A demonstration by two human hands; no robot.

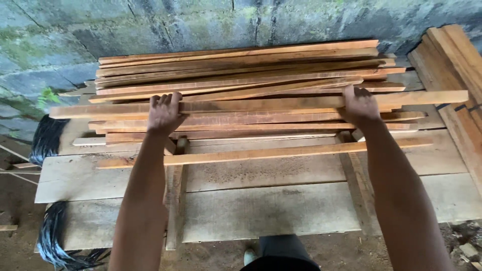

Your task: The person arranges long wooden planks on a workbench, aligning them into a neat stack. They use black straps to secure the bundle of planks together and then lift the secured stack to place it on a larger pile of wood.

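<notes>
Left hand: the left hand [164, 114] is laid palm down on a long wooden slat [251, 104], with the fingers [168, 100] stretched forward and curled over the slat's far edge, so that the slat is gripped from above.
Right hand: the right hand [359, 106] is set on the same slat further along, the fingers [350, 92] closed over its far edge and the thumb side kept toward the near edge; the slat is clasped here too.
Held slat: it is seen lying crosswise on top of the stack of slats [241, 70], level, reaching from near the left end of the pile to well past its right end. Whether it is lifted clear of the slats beneath cannot be told.
Stack: many thin reddish-brown slats are piled lengthwise against a mossy block wall [150, 25], some slightly skewed.
Loose slat: a single slat [261, 154] is seen lying apart from the pile, nearer the person, between the two forearms.
Support: the pile is carried on wide pale planks [271, 206], laid flat side by side.
Right side: further boards [452, 55] are stacked at an angle just beside the pile.
Left side: black bundled strands [47, 138] are seen hanging at the plank ends, above a dirt floor [15, 241].
</notes>
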